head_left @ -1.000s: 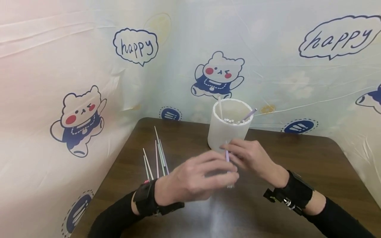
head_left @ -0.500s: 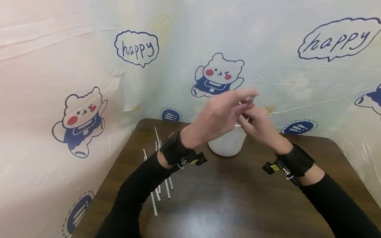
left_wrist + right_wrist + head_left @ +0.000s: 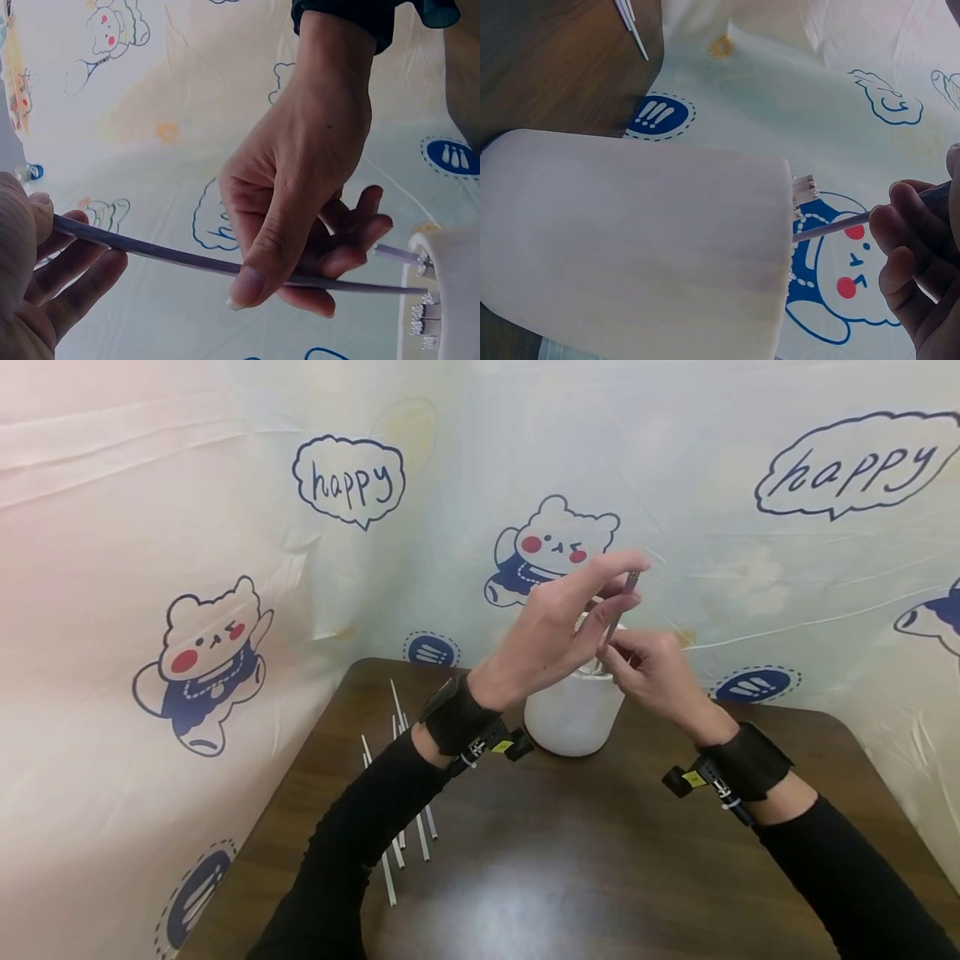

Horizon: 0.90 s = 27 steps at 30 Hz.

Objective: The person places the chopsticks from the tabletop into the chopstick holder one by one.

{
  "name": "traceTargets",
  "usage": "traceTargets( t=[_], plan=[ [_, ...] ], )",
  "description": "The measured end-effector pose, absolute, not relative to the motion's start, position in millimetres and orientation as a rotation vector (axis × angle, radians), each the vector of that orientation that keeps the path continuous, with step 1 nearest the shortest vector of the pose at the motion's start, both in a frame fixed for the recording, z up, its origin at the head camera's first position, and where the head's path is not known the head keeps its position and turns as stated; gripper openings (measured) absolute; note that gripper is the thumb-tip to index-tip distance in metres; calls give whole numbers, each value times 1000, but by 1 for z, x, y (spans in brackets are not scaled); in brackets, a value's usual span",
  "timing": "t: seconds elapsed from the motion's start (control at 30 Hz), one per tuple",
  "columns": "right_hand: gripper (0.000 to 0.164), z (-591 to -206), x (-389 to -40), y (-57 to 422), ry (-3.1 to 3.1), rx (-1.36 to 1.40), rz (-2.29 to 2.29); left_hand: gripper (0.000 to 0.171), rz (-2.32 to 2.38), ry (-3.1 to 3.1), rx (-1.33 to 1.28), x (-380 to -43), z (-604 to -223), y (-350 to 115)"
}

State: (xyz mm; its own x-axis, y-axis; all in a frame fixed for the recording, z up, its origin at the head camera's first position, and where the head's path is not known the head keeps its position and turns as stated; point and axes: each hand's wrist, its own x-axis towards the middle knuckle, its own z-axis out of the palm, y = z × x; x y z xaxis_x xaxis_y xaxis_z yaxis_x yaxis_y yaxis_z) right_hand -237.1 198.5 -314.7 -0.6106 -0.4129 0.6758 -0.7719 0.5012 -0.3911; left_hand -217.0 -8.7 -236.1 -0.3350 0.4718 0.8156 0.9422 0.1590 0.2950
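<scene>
Both hands hold one thin purple stick [image 3: 631,583] over a white cylindrical container [image 3: 573,718]. My left hand [image 3: 558,627] has the stick's upper end between thumb and fingers. Lower down, my right hand [image 3: 660,668] pinches it between thumb and fingers, close over the rim. In the left wrist view the stick [image 3: 172,257] bows slightly, and its far end reaches the mouth of the container [image 3: 461,300]. Several small whitish bits show inside the mouth, and another purple stick [image 3: 397,253] pokes out. The right wrist view shows the container's side [image 3: 630,240].
Several thin pale sticks [image 3: 423,835] lie on the left of the dark wooden table [image 3: 600,860], partly behind my left forearm. A printed cloth [image 3: 450,460] hangs behind the table and along its sides.
My hands have risen from in front of the container to above its mouth, carrying the purple stick. The left hand is now on the stick's top end, the right lower down.
</scene>
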Motion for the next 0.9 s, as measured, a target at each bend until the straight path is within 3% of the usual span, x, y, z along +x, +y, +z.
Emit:
traceTargets(
  t=[0.4, 0.9],
  plan=[
    [7, -326, -236, 201, -2313, 942, 904, 32, -1055, -1862, -1291, -226, -252, -4],
    [9, -339, -241, 204, -2334, 915, 873, 13, -893, -1998, -1223, -240, -296, -1]
  ],
)
